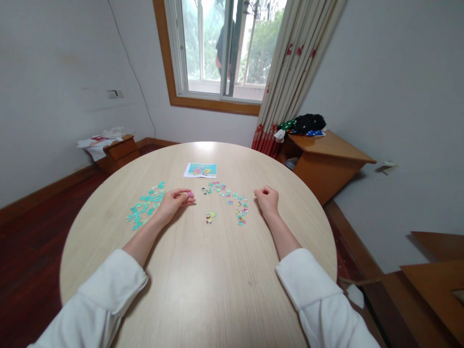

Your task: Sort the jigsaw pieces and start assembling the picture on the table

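My left hand is over the table at the right edge of a spread of teal puzzle pieces. Its thumb and fingers pinch a pink puzzle piece. A small joined yellow cartoon figure made of puzzle pieces lies between my hands. My right hand rests on the table in a loose fist, with nothing seen in it. To its left, mixed-colour puzzle pieces form a curved band that runs up toward more pieces in the middle.
A printed picture sheet lies toward the far side of the round table. Beyond stand a window, a curtain and a wooden cabinet with cloths on top. Outside the window, a person is partly visible.
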Demonstrator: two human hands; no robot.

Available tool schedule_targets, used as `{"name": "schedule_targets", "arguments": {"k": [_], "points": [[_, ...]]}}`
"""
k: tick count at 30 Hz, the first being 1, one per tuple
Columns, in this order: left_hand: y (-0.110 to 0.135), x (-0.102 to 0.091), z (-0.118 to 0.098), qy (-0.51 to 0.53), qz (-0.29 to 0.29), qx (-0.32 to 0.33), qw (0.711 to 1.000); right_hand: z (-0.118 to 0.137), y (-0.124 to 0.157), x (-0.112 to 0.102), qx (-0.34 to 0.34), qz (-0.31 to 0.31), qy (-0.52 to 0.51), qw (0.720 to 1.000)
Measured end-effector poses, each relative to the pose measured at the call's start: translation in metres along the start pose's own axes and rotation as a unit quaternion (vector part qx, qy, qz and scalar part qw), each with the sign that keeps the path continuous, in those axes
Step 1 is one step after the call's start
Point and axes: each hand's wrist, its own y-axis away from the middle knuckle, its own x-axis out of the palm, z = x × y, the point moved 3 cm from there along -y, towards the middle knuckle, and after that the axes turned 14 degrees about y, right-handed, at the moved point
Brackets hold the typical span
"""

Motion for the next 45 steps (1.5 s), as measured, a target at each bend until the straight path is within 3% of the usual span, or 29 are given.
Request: {"name": "schedule_targets", "arguments": {"k": [15,45], "points": [[0.001,0.0,0.002,-0.051,0.015,0.012,0.999,0.011,0.005,-0.002,-0.07,-0.006,0.061,0.996],[0.004,0.006,-0.001,-0.06,0.019,0.007,0.998,0.008,0.005,0.005,-0.083,0.032,0.094,0.992]]}}
